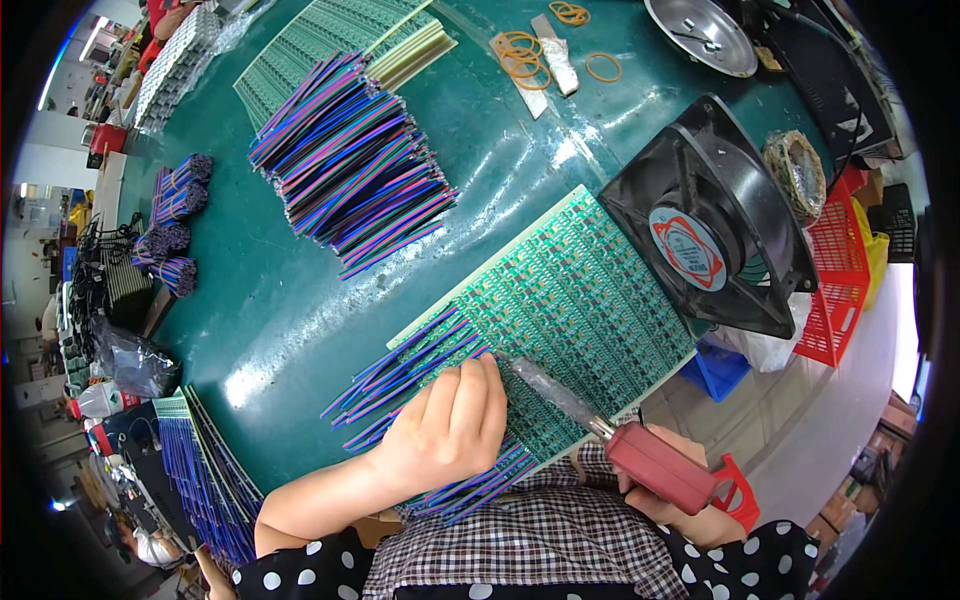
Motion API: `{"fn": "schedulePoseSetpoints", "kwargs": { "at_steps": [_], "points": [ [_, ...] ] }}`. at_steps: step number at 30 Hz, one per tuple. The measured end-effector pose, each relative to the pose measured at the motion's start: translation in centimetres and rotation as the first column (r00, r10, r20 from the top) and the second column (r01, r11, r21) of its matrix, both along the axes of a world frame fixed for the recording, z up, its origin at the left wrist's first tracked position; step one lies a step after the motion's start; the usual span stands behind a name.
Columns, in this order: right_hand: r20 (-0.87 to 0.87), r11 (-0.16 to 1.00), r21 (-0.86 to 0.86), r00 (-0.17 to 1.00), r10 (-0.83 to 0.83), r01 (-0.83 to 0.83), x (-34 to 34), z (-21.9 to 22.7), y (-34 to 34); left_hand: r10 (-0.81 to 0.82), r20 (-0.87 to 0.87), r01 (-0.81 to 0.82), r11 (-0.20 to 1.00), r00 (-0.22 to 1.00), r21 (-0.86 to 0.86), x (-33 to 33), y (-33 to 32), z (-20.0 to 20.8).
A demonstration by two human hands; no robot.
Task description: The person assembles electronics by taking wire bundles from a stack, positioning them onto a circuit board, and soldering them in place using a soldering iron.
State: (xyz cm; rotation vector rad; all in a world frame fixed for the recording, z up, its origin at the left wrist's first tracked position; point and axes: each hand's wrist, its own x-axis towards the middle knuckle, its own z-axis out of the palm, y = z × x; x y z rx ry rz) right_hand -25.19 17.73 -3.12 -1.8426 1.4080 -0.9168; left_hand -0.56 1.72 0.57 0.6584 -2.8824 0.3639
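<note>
A green panel of small circuit boards [570, 290] lies slanted in front of me, with blue, pink and black wires [405, 370] fanning out from its left side. My left hand [455, 415] is closed in a pinch at the panel, on what looks like a wire end; the fingers hide most of it. In my right hand [655, 480] is a red soldering gun [660, 467]. Its wrapped barrel [550, 388] points at the panel close to my left fingertips. Whether the tip touches the board is too small to tell.
A black fan [710, 220] stands at the panel's right edge. Beyond the panel lie a heap of cut wires [350, 160], more green panels [310, 50], rubber bands [522, 60] and a metal dish [703, 35]. Wire bundles [180, 200] and a wired panel stack [195, 470] are at left.
</note>
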Motion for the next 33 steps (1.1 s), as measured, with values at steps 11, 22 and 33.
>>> {"fn": "schedulePoseSetpoints", "kwargs": {
  "at_steps": [11,22,33],
  "points": [
    [0.209,0.97,0.235,0.971,-0.115,0.064,-0.2,0.1,1.9,-0.023,0.023,0.023,1.0,0.999,-0.019,0.0,0.0,0.0],
    [0.231,0.934,0.343,0.956,-0.181,0.094,0.1,0.6,1.2,-0.039,0.006,0.039,0.999,0.999,-0.015,0.0,-0.1,0.0],
    [0.288,0.967,0.219,0.939,-0.188,0.127,0.1,0.7,2.0,-0.061,0.01,0.062,0.997,0.998,-0.053,0.0,-0.2,-0.1]
  ]
}}
